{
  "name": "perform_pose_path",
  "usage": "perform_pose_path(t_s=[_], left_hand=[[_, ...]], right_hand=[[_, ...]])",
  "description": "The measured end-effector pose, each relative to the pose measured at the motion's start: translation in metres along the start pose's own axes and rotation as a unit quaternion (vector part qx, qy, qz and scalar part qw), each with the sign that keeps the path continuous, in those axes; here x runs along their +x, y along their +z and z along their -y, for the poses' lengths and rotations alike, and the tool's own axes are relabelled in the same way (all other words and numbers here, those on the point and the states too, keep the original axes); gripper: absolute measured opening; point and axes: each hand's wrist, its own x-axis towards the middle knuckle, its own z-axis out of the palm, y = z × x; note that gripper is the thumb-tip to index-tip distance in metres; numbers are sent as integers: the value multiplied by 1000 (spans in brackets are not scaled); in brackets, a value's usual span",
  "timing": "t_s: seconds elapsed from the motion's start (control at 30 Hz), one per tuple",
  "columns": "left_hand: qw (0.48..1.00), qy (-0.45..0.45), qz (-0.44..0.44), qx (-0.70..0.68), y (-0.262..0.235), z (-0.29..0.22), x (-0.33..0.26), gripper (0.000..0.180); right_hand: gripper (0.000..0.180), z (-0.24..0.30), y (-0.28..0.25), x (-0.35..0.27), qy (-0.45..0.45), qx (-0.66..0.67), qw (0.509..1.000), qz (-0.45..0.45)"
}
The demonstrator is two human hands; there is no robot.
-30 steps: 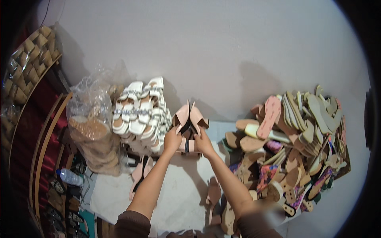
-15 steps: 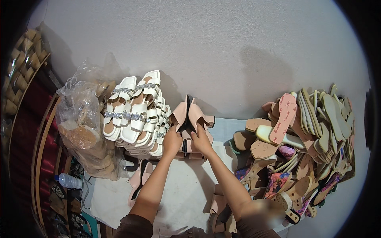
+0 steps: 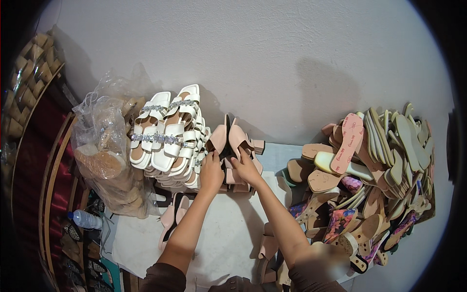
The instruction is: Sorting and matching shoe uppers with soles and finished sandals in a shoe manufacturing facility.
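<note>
By a white wall (image 3: 272, 58), the left hand (image 3: 211, 171) and right hand (image 3: 244, 168) each grip pink heeled shoes (image 3: 228, 138); they look light and stiff, best held by the sides.

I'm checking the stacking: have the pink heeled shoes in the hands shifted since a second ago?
Cannot tell: the pink heeled shoes lie just right of the white sandal stack, as before; the camera itself shifted.

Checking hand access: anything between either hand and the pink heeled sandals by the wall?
Nothing visible. The left hand and right hand already rest on the pink heeled sandals, which stand upright against the wall. The stack of white sandals sits beside them on the left, not between.
</note>
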Motion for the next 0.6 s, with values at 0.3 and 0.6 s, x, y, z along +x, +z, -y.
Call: perform_pose_path(t_s=[0.3, 0.6], left_hand=[[995, 6, -6, -99, -21, -12, -28, 40], [993, -57, -32, -101, -95, 2, -124, 36]], right_hand=[[58, -5, -1, -24, -17, 10, 999, -39], [43, 35, 29, -90, -120, -169, 962, -178]])
